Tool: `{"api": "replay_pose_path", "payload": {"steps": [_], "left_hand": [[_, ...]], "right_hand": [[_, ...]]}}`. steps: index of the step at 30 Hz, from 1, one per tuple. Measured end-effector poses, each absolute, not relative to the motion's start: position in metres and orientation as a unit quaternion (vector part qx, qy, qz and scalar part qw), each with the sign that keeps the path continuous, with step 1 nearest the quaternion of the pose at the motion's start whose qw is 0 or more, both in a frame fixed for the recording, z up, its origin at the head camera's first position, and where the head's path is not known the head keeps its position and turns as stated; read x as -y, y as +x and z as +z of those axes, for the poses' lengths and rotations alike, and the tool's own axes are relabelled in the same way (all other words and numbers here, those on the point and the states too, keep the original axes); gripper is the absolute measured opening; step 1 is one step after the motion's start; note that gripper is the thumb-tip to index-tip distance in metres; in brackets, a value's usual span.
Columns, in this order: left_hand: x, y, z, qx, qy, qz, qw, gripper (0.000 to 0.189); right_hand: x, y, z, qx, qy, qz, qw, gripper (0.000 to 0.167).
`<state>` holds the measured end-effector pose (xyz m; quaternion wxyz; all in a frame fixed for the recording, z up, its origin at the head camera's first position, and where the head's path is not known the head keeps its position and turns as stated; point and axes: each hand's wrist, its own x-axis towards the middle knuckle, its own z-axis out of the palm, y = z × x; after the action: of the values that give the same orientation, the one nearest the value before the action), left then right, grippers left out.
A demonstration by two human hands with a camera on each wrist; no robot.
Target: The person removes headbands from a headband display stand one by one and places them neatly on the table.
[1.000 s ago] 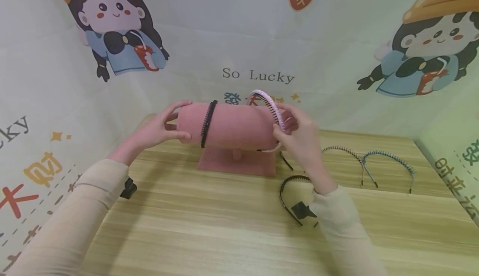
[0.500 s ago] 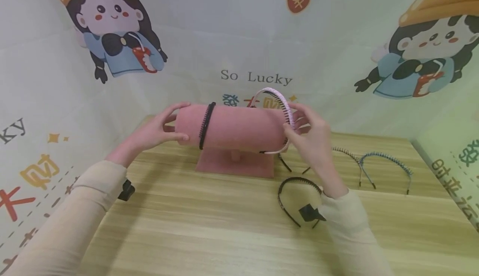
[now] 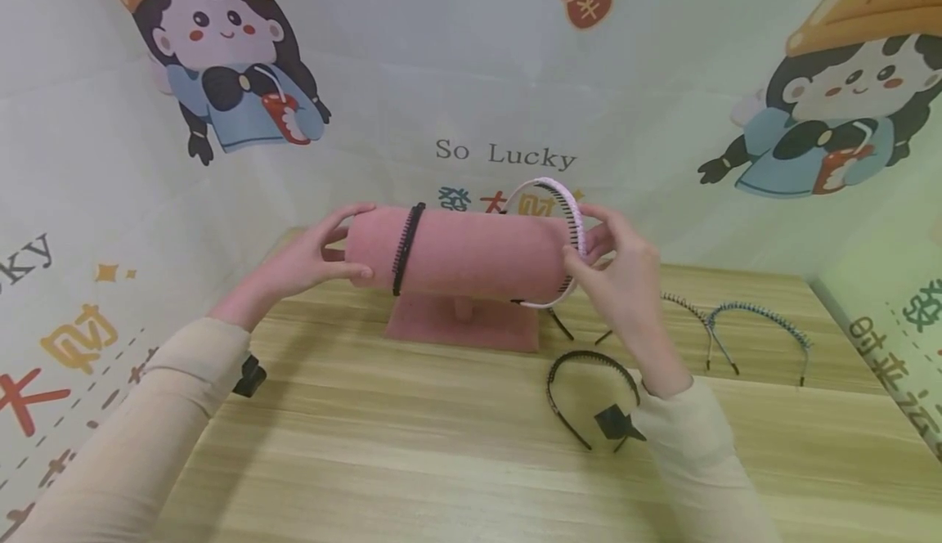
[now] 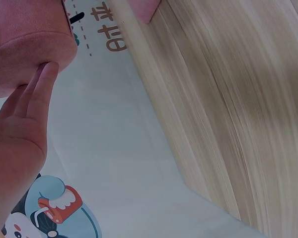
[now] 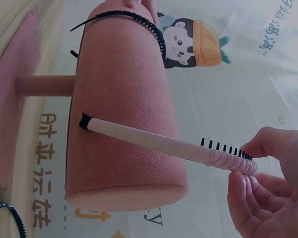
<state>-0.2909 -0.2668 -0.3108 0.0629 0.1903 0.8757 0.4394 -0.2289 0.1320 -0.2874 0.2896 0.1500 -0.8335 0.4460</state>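
Since a second ago, the right hand (image 3: 621, 273) and the lilac headband (image 3: 574, 209) have moved rightward along the pink roll (image 3: 486, 253), and the headband is now near the roll's right end. The left hand (image 3: 309, 257) has stayed at the roll's left end.

The right hand pinches the headband's side between thumb and fingers, nearly closed on it. The headband loops loosely about the roll, its arch standing clear above, its black teeth facing inward. In the right wrist view one black tip lies over the roll's side; whether it touches I cannot tell.

The left hand is spread wide, holding the roll's end with its thumb on the front and fingers over the top and against the end.

A black headband (image 3: 408, 249) sits around the roll near the left hand. The roll stands on a pink base (image 3: 427, 326) on the wooden table (image 3: 368, 445). To the right, on the table, lie a dark headband (image 3: 589, 355), a beige headband (image 3: 684, 306) and a blue headband (image 3: 765, 307), the last two touching or overlapping.
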Motion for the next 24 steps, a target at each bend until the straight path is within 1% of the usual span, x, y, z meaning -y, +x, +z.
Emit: {"api": "replay_pose_path", "payload": {"steps": [13,20,24], "left_hand": [[0.267,-0.292,-0.313,-0.874,0.194,0.442,0.061,0.087],[0.267,-0.293,-0.314,-0.869,0.198,0.449,0.065,0.086],[0.266,-0.293,-0.314,-0.866,0.196,0.454,0.067,0.086]], "right_hand": [[-0.136,-0.224,-0.286,0.837,0.165,0.423,0.307,0.043],[-0.140,-0.221,-0.285,0.829,0.156,0.430,0.321,0.040],[-0.142,-0.217,-0.281,0.827,0.153,0.436,0.320,0.039]]}}
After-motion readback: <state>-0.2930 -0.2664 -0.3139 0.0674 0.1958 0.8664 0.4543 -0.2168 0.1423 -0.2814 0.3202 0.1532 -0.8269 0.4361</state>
